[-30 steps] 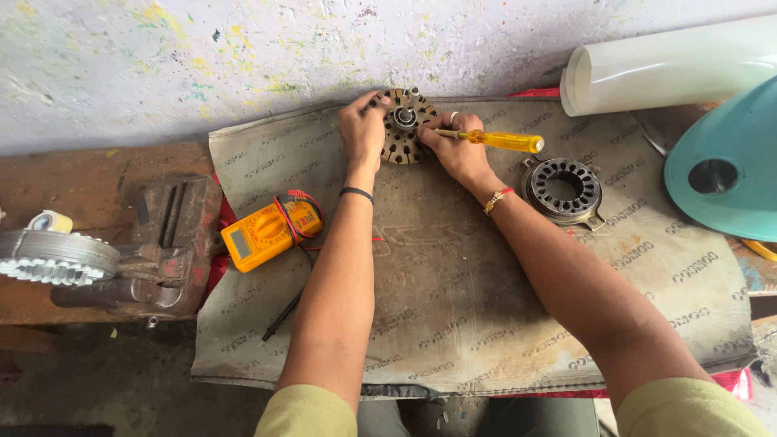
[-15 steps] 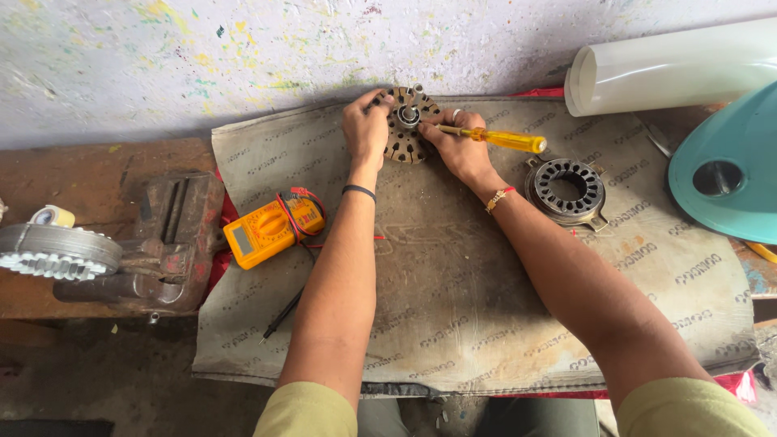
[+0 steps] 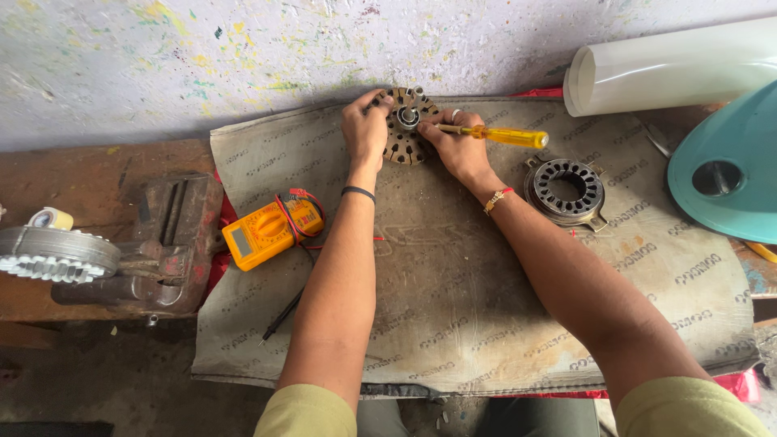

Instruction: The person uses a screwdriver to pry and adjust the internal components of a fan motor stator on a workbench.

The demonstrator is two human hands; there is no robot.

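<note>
Right between both fingers [image 3: 380, 109]: stator [image 3: 407, 129]

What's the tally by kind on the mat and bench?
Round motor parts: 2, one under both hands, one lying free
Screwdriver: 1
Meter: 1
Vise: 1
Gear: 1
Tape roll: 1
Total: 7

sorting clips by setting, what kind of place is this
Probably a small repair workshop for fans or motors: a bench vise, a yellow multimeter, and a wound motor part held by the left hand, right hand holding a screwdriver.
</note>
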